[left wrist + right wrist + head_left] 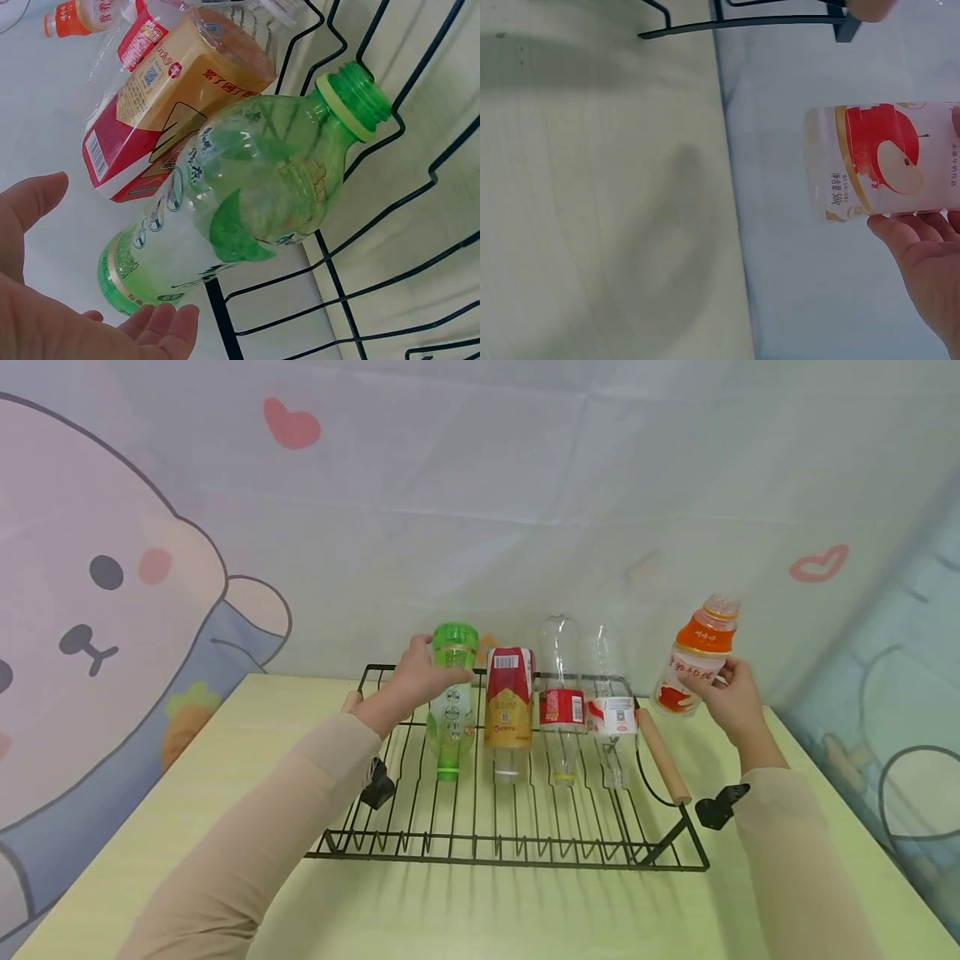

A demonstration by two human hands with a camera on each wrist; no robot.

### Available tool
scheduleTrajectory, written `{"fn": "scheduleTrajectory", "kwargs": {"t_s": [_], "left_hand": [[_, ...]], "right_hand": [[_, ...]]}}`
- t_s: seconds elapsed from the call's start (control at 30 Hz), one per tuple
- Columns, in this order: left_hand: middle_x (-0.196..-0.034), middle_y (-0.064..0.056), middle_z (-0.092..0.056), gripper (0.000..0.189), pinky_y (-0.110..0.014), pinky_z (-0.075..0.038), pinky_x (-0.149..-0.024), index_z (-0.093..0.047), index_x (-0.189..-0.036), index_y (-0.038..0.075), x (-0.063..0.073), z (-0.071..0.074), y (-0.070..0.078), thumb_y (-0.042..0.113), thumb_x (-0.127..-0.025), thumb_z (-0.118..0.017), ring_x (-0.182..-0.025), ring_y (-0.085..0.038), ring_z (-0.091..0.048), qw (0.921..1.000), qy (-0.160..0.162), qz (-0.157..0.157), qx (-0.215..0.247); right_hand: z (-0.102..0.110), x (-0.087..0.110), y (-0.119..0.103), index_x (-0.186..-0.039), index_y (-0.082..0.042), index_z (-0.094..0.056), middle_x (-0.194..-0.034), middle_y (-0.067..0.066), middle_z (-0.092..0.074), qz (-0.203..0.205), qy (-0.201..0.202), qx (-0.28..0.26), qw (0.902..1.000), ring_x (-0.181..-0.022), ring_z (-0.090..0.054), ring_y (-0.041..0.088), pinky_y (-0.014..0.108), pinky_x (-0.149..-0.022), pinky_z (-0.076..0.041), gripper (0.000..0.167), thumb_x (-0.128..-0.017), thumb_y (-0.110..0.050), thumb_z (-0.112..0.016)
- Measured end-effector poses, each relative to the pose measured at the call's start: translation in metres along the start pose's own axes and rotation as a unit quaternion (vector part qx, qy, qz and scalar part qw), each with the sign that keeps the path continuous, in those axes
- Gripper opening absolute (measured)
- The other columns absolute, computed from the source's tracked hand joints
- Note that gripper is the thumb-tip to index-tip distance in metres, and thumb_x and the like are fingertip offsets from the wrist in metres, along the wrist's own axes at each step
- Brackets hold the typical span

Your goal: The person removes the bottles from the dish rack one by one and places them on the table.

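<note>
In the head view my left hand (pixel 422 675) is beside the upper end of a green plastic bottle (pixel 451 727), which lies neck toward me on a black wire rack (pixel 480 837). The left wrist view shows the thumb apart from the bottle and the fingertips (pixel 180 330) by its base; whether they touch it I cannot tell. My right hand (pixel 731 697) grips an uncapped bottle (pixel 705 647) with an orange and white wrap, raised and tilted at the rack's right. A red apple is printed on that bottle's label in the right wrist view.
Right of the green bottle, a red and gold bottle (pixel 509 697) and two clear ones, one with a red label (pixel 561 706) and one with a white label (pixel 611 716), lie on the rack. A wooden handle (pixel 663 756) is on its right side. Behind hangs a printed cloth (pixel 480 485).
</note>
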State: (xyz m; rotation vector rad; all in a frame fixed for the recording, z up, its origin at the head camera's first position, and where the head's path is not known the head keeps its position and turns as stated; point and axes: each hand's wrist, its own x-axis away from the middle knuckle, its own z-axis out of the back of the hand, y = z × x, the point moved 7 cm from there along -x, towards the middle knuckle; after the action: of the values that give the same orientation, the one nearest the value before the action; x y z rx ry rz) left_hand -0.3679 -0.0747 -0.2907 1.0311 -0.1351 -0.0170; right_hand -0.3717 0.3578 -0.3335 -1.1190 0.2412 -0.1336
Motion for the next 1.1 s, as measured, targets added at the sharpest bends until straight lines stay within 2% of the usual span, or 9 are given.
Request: {"fn": "scheduleTrajectory", "kwargs": {"t_s": [0.13,0.37,0.6,0.87,1.1], "left_hand": [[-0.151,-0.018,-0.025,0.097,-0.054,-0.033,-0.108,-0.007,-0.152,0.012,-0.005,-0.005,-0.007,0.031,-0.085,-0.073,-0.135,-0.037,-0.033,0.9999,-0.002,0.010,0.010],[-0.139,-0.020,-0.038,0.103,-0.053,-0.035,-0.106,-0.002,-0.153,0.012,-0.009,-0.013,-0.022,0.028,-0.083,-0.076,-0.128,-0.037,-0.042,0.9993,-0.017,0.033,0.005],[-0.146,-0.023,-0.028,0.105,-0.054,-0.034,-0.107,0.001,-0.152,0.012,-0.009,-0.019,-0.032,0.026,-0.082,-0.076,-0.130,-0.039,-0.039,0.9986,-0.027,0.041,0.020],[-0.129,-0.021,-0.048,0.109,-0.052,-0.034,-0.108,0.007,-0.152,0.011,-0.010,-0.029,-0.041,0.022,-0.083,-0.076,-0.121,-0.038,-0.050,0.9971,-0.032,0.041,0.056],[-0.124,-0.019,-0.050,0.106,-0.053,-0.040,-0.103,0.005,-0.151,0.011,-0.009,-0.033,-0.045,0.023,-0.084,-0.075,-0.115,-0.036,-0.053,0.9962,-0.043,0.048,0.059]], "right_hand": [[-0.009,0.000,0.007,-0.149,0.001,-0.007,-0.150,0.026,-0.024,-0.003,-0.008,0.000,1.0000,-0.136,-0.032,0.044,0.057,-0.110,-0.029,0.085,-0.094,-0.035,-0.061],[-0.021,0.000,0.022,-0.148,0.002,-0.007,-0.149,0.028,-0.023,-0.011,-0.025,0.006,0.9996,-0.134,-0.030,0.047,0.061,-0.108,-0.030,0.086,-0.093,-0.032,-0.063],[-0.025,-0.003,0.040,-0.148,0.002,-0.008,-0.149,0.029,-0.023,-0.027,-0.033,0.008,0.9991,-0.135,-0.028,0.047,0.063,-0.107,-0.029,0.087,-0.093,-0.035,-0.063],[-0.030,-0.001,0.054,-0.148,0.002,-0.006,-0.149,0.031,-0.022,-0.041,-0.045,0.010,0.9981,-0.136,-0.027,0.049,0.064,-0.106,-0.029,0.088,-0.093,-0.037,-0.062],[-0.033,-0.003,0.058,-0.149,0.002,-0.003,-0.149,0.031,-0.019,-0.038,-0.048,0.012,0.9981,-0.136,-0.026,0.050,0.064,-0.106,-0.029,0.091,-0.093,-0.040,-0.062]]}}
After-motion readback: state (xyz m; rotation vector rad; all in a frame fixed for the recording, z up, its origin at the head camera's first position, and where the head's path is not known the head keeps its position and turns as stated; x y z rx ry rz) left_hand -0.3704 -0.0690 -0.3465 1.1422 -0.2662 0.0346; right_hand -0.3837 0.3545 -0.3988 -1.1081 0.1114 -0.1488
